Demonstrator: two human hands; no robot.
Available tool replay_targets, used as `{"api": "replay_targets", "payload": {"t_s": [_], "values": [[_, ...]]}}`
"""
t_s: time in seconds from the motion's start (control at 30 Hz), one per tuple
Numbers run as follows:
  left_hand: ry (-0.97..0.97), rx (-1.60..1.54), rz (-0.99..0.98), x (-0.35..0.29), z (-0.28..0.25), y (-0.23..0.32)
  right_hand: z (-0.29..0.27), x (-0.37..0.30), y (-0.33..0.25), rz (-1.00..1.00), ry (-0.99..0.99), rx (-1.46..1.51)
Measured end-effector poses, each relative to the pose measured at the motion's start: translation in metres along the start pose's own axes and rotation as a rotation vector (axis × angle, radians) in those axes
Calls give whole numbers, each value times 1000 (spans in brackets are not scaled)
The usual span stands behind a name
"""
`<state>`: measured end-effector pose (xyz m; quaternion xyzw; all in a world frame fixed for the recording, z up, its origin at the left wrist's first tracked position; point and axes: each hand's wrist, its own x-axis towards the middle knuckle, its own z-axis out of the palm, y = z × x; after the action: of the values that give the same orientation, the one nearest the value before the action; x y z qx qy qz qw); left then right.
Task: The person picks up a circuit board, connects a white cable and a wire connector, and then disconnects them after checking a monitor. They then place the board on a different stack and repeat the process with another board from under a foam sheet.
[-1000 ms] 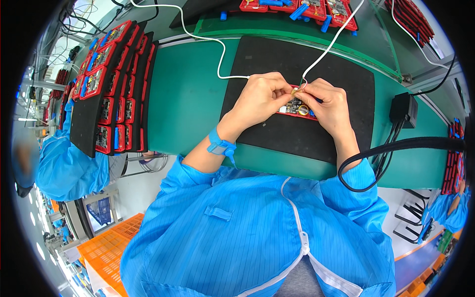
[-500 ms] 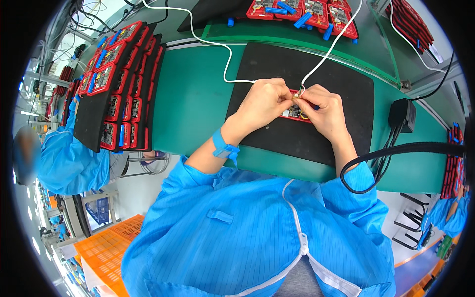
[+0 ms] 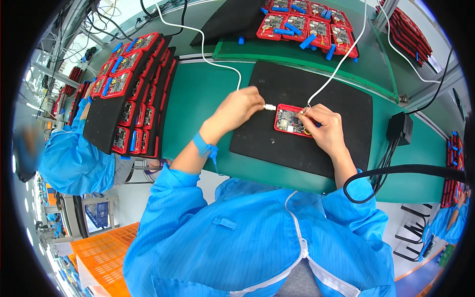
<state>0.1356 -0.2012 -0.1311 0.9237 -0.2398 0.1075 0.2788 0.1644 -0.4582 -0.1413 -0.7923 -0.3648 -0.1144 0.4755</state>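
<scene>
In front of me a red tray with a circuit board [image 3: 285, 121] in it lies on a black mat [image 3: 277, 154]. My left hand [image 3: 237, 111] pinches a white cable plug [image 3: 269, 107], its tip pointing toward the tray's left edge, slightly apart from it. A white cable [image 3: 229, 67] runs down from above to this hand. My right hand [image 3: 324, 127] is closed at the board's right side, its fingertips on the small wire end of a second white cable [image 3: 332, 74]. A bit of yellow shows under those fingers; the exact contact point is hidden.
Stacked racks of red-cased boards [image 3: 143, 94] stand on the left, beside the green table [image 3: 198, 109]. More red-cased boards [image 3: 316, 29] with blue clips lie on the far shelf. A black box [image 3: 400, 127] with cables stands right. A black hose [image 3: 410, 171] arches over my right forearm.
My left hand has moved left, away from the right hand, and the white plug now shows in its fingers. More of the board is uncovered. The right hand stays at the board's right side.
</scene>
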Motion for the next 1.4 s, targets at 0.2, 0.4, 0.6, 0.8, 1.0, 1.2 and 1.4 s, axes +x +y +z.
{"api": "replay_targets", "payload": {"t_s": [0.2,0.4,0.6,0.8,1.0,1.2,1.4], "values": [[-41,22,-24,-8,3,9,0,1,0,2,13,-19],[18,-60,-17,-12,6,6,1,-1,1,-7,25,-12],[56,-113,-21,-14,13,6,3,0,-2,4,47,14],[64,-173,-38,-12,13,17,0,-2,1,-23,33,-16],[75,-181,23,-9,20,11,2,-5,-2,-51,38,-16],[-23,-266,-48,-3,18,10,3,-3,0,-40,57,-16],[53,-215,81,7,13,8,-1,9,-2,-57,66,-50]]}}
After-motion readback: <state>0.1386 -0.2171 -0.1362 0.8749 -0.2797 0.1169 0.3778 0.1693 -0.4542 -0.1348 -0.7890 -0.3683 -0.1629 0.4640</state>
